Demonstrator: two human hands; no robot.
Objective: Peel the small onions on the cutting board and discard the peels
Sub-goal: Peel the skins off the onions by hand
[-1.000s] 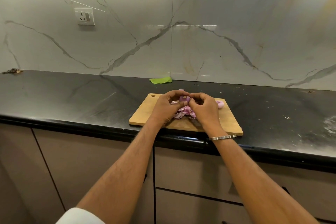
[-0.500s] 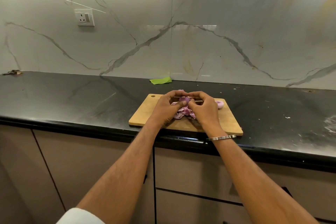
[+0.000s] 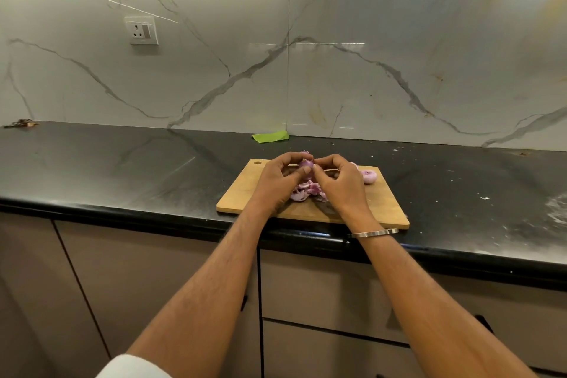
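A wooden cutting board lies on the black counter near its front edge. Above the board's middle, my left hand grips a small purple onion with curled fingers and thumb. My right hand pinches the same onion at its right side with fingertips. A heap of purple peels lies on the board just under both hands. Another small onion, pale pink, rests on the board's far right part, close to my right hand. A dark object on the board under my right wrist is mostly hidden.
The black counter stretches left and right, with white specks at the right. A green scrap lies against the marble wall behind the board. A wall socket sits upper left. Brown debris is at the far left. Cabinet fronts are below.
Both hands stay over the board on the onion. The fingers have shifted slightly around it, and the onion sits a little higher between the fingertips.
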